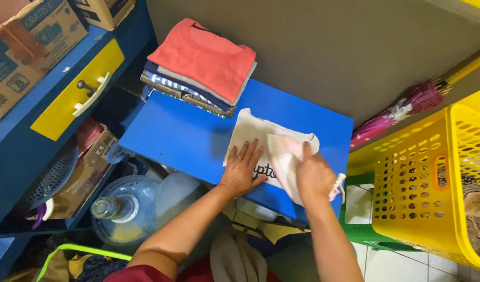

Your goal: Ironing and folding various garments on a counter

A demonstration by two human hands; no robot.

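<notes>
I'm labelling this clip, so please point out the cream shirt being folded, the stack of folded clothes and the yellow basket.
cream shirt (249, 130), head view, flat upper left part
stack of folded clothes (206, 57), head view, red top shirt
yellow basket (407, 172), head view, perforated left wall

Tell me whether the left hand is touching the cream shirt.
Touching: the head view shows the left hand pressed flat on the cream shirt.

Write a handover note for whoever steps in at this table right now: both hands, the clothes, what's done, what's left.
Left hand: flat, palm down, pinning the cream shirt on the blue table.
Right hand: gripping that shirt's right side, lifted and turned inward.
Done: a stack of folded clothes, red on top, sits at the table's far left corner.
Left: the cream shirt is only partly folded. The yellow basket to the right holds some patterned fabric.
</notes>
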